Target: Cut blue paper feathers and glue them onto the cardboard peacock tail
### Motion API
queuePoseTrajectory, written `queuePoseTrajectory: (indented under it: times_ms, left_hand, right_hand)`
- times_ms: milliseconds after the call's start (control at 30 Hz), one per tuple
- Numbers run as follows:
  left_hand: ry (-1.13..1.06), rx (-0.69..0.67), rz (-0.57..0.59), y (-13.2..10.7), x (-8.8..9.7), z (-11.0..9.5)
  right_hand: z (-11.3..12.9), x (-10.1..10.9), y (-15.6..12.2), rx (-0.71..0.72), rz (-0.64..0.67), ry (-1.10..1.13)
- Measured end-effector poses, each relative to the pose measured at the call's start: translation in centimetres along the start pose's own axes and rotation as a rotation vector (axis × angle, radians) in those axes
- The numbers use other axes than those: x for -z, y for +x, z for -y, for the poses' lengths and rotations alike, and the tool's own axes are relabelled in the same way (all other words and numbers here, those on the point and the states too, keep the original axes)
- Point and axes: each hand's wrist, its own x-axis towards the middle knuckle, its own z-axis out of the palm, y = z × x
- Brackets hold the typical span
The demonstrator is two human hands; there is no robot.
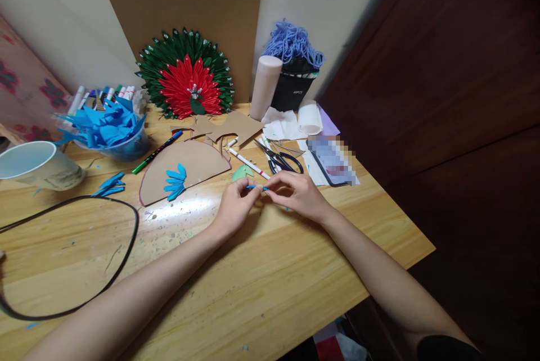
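My left hand [237,203] and my right hand [298,195] meet over the table, both with fingers pinched. Between their fingertips is a thin piece of blue paper [255,186], held at both ends; most of it is hidden. To the left lies a cardboard half-circle [192,164] with a purple-marked edge, and blue folded petals [175,182] fan out on its lower part. More loose blue petals [110,185] lie farther left. A clear bowl [126,146] holds many blue paper pieces [105,122]. Just beyond my hands rests a green paper piece [242,172].
Black-handled scissors [282,159], a white marker [248,163] and a phone [331,161] lie past my hands. A red and green peacock-like craft [192,77] leans on a cardboard sheet [194,1]. A whitish cup [42,167] and a black cable [135,226] are at left.
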Motion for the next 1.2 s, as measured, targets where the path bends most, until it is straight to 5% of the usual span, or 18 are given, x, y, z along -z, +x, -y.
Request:
queuePoseTrajectory:
  times_ms: [400,1200]
  left_hand:
    - [0.051,-0.036,-0.010,-0.18,0.06,0.14]
    - [0.090,-0.137,-0.052,-0.70,-0.20,-0.27]
  right_hand:
    - [-0.16,-0.07,-0.17,-0.161,0.034,0.191]
    - [-0.12,-0.36,-0.12,-0.132,-0.046,0.128]
